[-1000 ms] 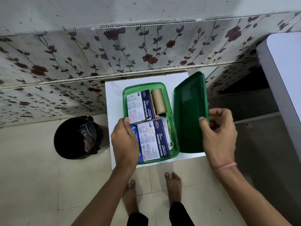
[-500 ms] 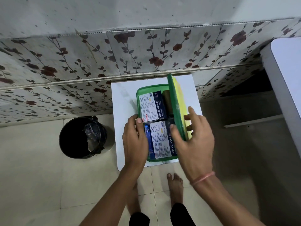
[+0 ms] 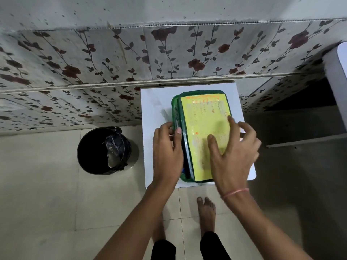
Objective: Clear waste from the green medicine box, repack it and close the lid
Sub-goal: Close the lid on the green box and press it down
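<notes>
The green medicine box (image 3: 175, 109) sits on a small white table (image 3: 155, 117). Its green lid (image 3: 202, 124), covered by a yellow label with orange print, lies over the box, slightly raised along the left edge, where a narrow gap shows. My left hand (image 3: 166, 152) holds the box's left side, thumb on the lid's edge. My right hand (image 3: 232, 152) rests flat on the lid with spread fingers, pressing it down. The packets inside are almost fully hidden.
A black waste bin (image 3: 104, 150) with a dark liner stands on the tiled floor to the table's left. A flower-patterned wall runs right behind the table. Another white surface (image 3: 338, 76) juts in at the right. My bare feet stand at the table's front edge.
My right hand has swung the lid from open on the right, through upright, down over the box. The left hand stayed at the box's left side.
</notes>
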